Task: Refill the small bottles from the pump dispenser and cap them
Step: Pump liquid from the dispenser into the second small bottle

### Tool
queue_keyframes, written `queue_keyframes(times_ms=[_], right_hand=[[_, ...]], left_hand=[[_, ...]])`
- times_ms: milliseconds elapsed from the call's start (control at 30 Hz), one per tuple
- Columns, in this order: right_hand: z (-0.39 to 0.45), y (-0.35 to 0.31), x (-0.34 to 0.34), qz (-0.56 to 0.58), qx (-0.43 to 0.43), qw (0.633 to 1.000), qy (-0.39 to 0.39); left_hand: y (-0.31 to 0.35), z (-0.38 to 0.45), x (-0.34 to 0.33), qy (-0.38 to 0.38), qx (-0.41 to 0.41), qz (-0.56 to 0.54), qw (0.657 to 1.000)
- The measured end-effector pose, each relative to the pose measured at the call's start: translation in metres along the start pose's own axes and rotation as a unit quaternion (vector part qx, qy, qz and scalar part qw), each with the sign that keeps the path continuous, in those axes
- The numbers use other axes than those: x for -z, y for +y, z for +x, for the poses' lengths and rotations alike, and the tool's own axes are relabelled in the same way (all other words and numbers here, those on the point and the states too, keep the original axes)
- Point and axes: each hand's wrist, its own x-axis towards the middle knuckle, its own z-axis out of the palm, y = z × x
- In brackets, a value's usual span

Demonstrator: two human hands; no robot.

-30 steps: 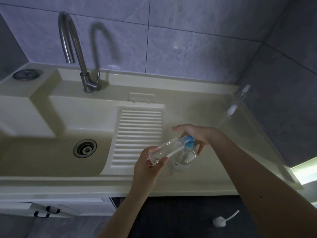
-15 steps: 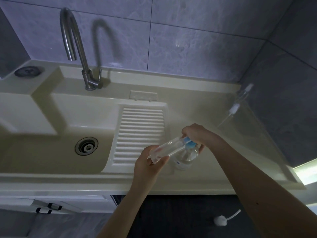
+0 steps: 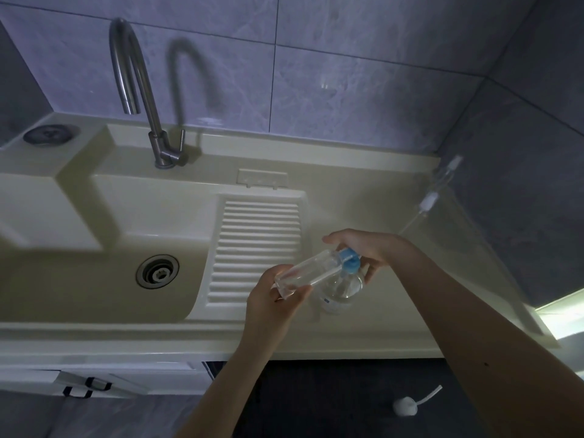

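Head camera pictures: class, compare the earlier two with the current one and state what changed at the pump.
The right hand, closed over the blue pump half a second ago, has lifted so the pump shows again. The left hand still holds the tilted small bottle with its mouth at the pump; the dispenser stays on the counter.

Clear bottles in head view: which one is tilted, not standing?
The slim clear bottle held in the left hand is tilted, its mouth at the blue pump. The round dispenser bottle stands on the counter.
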Motion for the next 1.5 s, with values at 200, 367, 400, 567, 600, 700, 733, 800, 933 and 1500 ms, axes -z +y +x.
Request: queue_keyframes(times_ms=[200, 367, 400, 567, 600, 700, 733, 800, 933, 1500], right_hand=[[0.0, 0.001, -0.01, -0.027, 0.031, 0.992, 0.117], [0.002, 0.004, -0.012, -0.032, 0.027, 0.987, 0.153], [0.002, 0.004, -0.012, -0.033, 0.025, 0.987, 0.153], [0.002, 0.0, -0.007, -0.03, 0.015, 0.995, 0.096], [0.001, -0.001, -0.006, -0.026, 0.009, 0.997, 0.07], [-0.001, -0.002, -0.001, -0.013, -0.007, 1.0, 0.027], [-0.001, -0.002, 0.0, -0.012, -0.009, 1.0, 0.022], [-0.001, -0.002, 0.0, -0.017, -0.006, 1.0, 0.018], [-0.001, 0.001, -0.005, -0.016, 0.022, 0.997, 0.068], [-0.002, -0.001, -0.003, -0.021, 0.007, 0.999, 0.043]], left_hand=[[-0.005, 0.0, 0.0, 0.008, 0.006, 0.014, 1.0], [-0.007, -0.001, 0.0, 0.008, 0.012, 0.009, 1.0], [-0.006, -0.001, 0.0, 0.007, 0.019, 0.0, 1.0], [-0.001, -0.001, 0.001, 0.001, 0.016, -0.001, 1.0], [-0.001, -0.002, 0.001, 0.002, 0.016, -0.004, 1.0], [0.001, -0.001, 0.002, 0.001, 0.011, -0.006, 1.0], [0.003, -0.001, 0.002, -0.002, 0.006, -0.003, 1.0], [0.006, -0.001, 0.003, -0.01, 0.0, 0.002, 1.0], [0.005, 0.0, 0.004, -0.009, -0.013, 0.0, 1.0], [0.004, -0.003, 0.003, -0.002, -0.02, 0.009, 1.0]])
